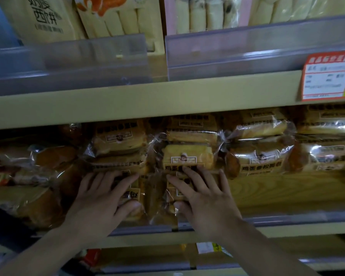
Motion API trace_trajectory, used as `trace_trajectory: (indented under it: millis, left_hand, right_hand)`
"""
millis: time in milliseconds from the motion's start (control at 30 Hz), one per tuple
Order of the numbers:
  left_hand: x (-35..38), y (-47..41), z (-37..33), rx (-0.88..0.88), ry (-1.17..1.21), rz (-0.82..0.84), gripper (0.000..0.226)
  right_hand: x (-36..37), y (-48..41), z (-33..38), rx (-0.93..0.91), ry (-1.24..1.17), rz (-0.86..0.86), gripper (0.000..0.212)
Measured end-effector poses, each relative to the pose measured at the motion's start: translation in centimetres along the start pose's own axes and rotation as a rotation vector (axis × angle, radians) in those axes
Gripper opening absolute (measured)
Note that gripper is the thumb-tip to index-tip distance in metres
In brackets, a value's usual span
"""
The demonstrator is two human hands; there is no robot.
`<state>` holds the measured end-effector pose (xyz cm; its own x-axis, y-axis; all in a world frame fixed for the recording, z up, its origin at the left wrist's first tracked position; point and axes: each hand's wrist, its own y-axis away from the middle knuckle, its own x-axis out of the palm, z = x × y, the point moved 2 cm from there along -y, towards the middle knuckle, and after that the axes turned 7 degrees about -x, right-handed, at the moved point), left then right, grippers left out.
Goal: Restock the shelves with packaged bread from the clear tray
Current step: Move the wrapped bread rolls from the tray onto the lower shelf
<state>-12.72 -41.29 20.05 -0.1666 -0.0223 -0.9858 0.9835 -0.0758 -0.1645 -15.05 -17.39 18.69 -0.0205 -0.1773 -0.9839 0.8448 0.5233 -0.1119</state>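
Setting: a dim shop shelving unit with tan shelf edges; the middle shelf [287, 198] has a wood-grain deck and a clear front rail.

Left hand [99, 202]: fingers spread, pressing flat on a front bread package [131, 193] whose label reads upside down; the thumb wraps its near end. The grip is not closed.

Right hand [205, 198]: fingers spread flat on the adjacent bread package [176, 188], just beside the first at 3 o'clock; the thumb touches its near edge.

At 12 o'clock from the hands, stacked bread packages [187, 156] fill the shelf rear. More stacks [261, 154] sit at 2 o'clock. Round buns in clear wrap [40, 176] lie at 9 o'clock.

Upper shelf: a red price tag [329, 76] at 2 o'clock and finger-shaped bread packs [203, 12] at 12 o'clock.

The clear tray is out of view.
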Motion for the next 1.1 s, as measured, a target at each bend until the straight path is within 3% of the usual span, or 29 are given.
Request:
trace_trajectory:
  millis: [167, 333, 500, 867, 1100]
  left_hand:
    - [-0.3, 0.0, -0.5, -0.012, -0.008, 0.005, 0.058]
    - [-1.6, -0.1, -4.1, -0.022, 0.120, -0.114, 0.054]
    - [-1.7, -0.7, -13.3, 0.178, 0.263, -0.158, 0.051]
    - [4.3, 3.6, -36.7, 0.865, 0.386, -0.003, 0.046]
    - [11.7, 9.9, -46.2, 1.225, 0.160, 0.279, 0.049]
  right_hand:
    - [-0.2, 0.0, -0.5, -0.046, -0.045, -0.018, 0.052]
    - [-1.2, 1.9, -1.2, -0.025, -0.123, -0.104, 0.053]
    - [-2.4, 7.0, -5.2, 0.082, -0.048, -0.256, 0.045]
    - [-0.4, 30.4, -15.9, 0.750, 0.101, -0.472, 0.032]
    - [5.9, 43.2, -15.0, 1.119, -0.105, -0.260, 0.041]
